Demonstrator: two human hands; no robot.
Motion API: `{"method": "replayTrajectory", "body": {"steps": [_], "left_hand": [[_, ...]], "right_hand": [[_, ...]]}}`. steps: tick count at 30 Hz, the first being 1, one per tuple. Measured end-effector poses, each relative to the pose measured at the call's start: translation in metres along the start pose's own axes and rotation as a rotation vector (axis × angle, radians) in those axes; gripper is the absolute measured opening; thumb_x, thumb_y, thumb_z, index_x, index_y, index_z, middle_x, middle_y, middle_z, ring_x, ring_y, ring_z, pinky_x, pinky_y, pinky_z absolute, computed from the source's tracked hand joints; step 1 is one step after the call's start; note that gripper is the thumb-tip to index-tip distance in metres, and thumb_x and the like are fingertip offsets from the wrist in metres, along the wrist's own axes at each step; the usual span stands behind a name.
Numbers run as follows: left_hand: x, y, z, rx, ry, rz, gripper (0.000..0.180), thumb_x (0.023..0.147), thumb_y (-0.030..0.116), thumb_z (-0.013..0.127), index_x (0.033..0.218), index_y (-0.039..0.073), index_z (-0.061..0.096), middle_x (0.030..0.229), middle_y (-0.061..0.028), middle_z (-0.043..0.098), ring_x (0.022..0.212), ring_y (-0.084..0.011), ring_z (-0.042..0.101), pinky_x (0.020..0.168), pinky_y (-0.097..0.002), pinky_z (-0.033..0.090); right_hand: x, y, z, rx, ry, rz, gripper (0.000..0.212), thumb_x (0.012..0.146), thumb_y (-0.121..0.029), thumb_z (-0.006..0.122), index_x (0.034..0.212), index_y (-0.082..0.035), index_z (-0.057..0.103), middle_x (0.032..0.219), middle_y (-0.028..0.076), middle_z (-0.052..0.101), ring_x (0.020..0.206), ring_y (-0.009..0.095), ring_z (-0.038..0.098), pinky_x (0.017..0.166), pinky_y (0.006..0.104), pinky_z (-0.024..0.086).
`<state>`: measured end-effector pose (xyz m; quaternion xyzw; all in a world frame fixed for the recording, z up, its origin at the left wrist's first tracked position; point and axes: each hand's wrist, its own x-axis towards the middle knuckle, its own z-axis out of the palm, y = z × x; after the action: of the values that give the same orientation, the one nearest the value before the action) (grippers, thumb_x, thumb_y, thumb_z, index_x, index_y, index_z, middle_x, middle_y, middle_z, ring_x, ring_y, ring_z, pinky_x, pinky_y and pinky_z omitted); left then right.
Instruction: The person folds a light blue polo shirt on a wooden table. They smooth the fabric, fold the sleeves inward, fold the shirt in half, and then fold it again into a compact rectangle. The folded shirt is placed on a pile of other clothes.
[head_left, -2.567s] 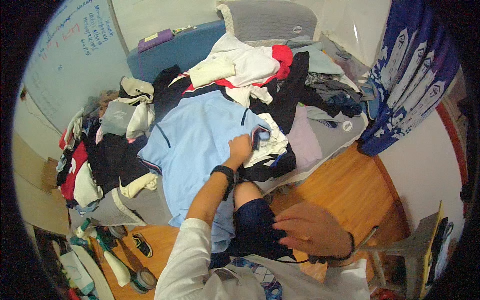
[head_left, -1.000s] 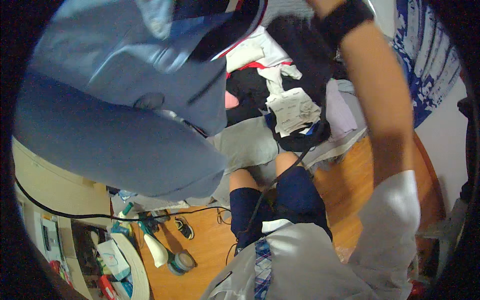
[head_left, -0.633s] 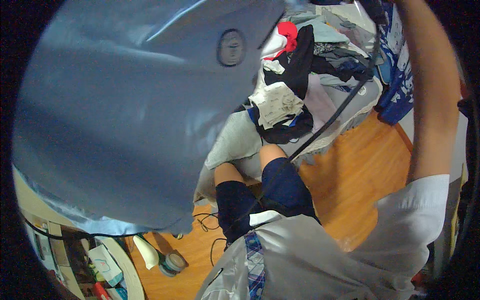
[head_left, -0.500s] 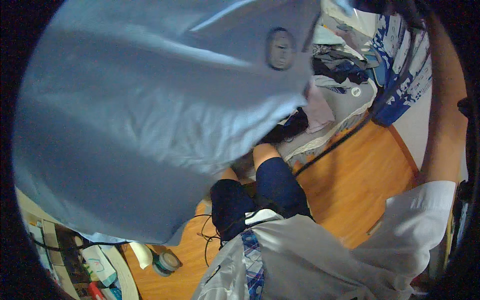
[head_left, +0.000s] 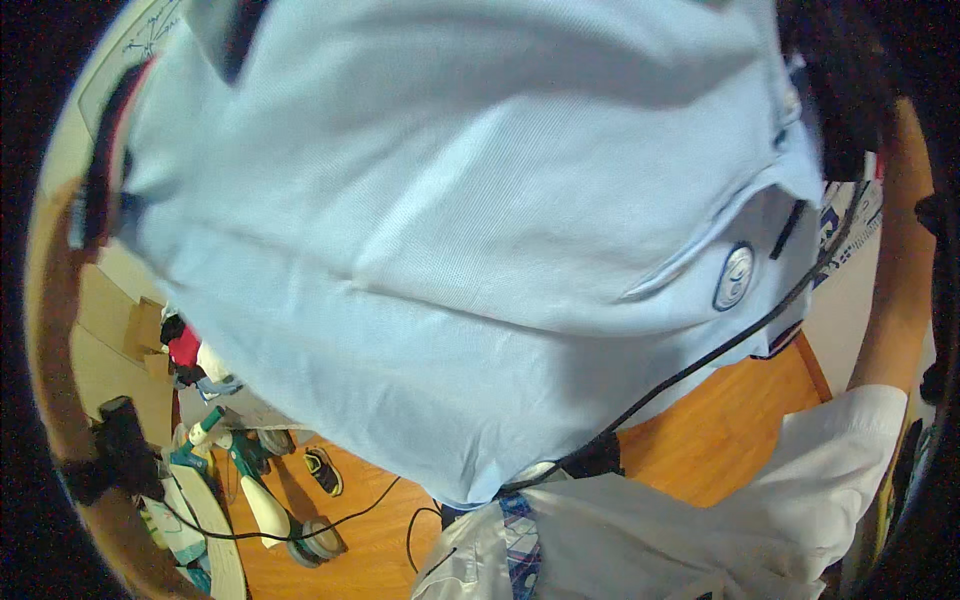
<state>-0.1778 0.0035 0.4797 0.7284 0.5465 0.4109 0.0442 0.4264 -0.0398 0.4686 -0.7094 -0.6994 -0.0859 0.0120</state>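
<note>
A light blue shirt (head_left: 480, 220) is held up and spread wide before me, filling most of the view. It has buttons near its right side, a round patch low at the right, and a dark band with red and white stripes at its left end. My left hand (head_left: 66, 200) is at that striped band, apparently gripping it, though most of its fingers are hidden. My right forearm (head_left: 900, 230) reaches up along the right edge to the shirt's upper right corner. The right hand is lost in the dark there, so its fingers do not show.
A black cable (head_left: 700, 365) runs across the shirt's front; another crosses at lower left. On the wooden floor (head_left: 700, 440) lie a dark shoe (head_left: 323, 471) and a white-and-green device with round pads (head_left: 318, 541). Cardboard boxes and clothes are at left.
The shirt has swung rightward and spread out, now covering my knees and most of the clothes heap. My left arm has come into view at the left. The right arm is nearly where it was.
</note>
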Motion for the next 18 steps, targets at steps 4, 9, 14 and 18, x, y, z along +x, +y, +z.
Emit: {"method": "replayTrajectory", "body": {"steps": [4,9,14,18], "left_hand": [[0.04,-0.048,0.077,-0.087,-0.151,-0.283,0.039,0.074,0.045,0.048,0.076,0.006,0.05,0.059,-0.0018,0.048,0.048,-0.0099,0.046,0.043,-0.0214,0.036],[0.085,-0.135,0.201,-0.3,-0.307,-0.433,0.031,0.077,0.037,0.049,0.062,0.009,0.051,0.051,-0.0002,0.048,0.043,-0.0095,0.045,0.04,-0.0198,0.033],[0.093,-0.258,0.333,-0.589,-0.251,-0.897,0.034,0.08,0.038,0.038,0.076,0.007,0.052,0.066,-0.0033,0.051,0.052,-0.0167,0.049,0.049,-0.0298,0.04],[-0.009,-0.319,0.398,0.335,-0.862,0.24,0.039,0.078,0.039,0.043,0.081,0.001,0.052,0.07,-0.0113,0.054,0.069,-0.0248,0.051,0.064,-0.0377,0.04]], "right_hand": [[0.12,-0.052,-0.004,-0.016,0.048,-0.207,0.024,0.069,-0.018,0.054,0.086,-0.002,0.058,0.081,0.016,0.059,0.074,0.027,0.057,0.067,0.0373,0.042],[0.296,-0.118,0.056,0.066,0.149,-0.369,0.023,0.069,-0.017,0.054,0.086,-0.003,0.058,0.082,0.016,0.059,0.074,0.028,0.057,0.067,0.0374,0.042],[0.369,-0.176,0.185,-0.093,0.239,-0.17,0.027,0.071,-0.028,0.052,0.085,-0.005,0.059,0.087,0.014,0.058,0.081,0.03,0.055,0.069,0.0387,0.044],[0.323,-0.193,0.269,0.058,-0.127,-0.526,0.029,0.071,-0.03,0.052,0.082,-0.004,0.058,0.084,0.015,0.057,0.078,0.029,0.055,0.064,0.0413,0.044]]}}
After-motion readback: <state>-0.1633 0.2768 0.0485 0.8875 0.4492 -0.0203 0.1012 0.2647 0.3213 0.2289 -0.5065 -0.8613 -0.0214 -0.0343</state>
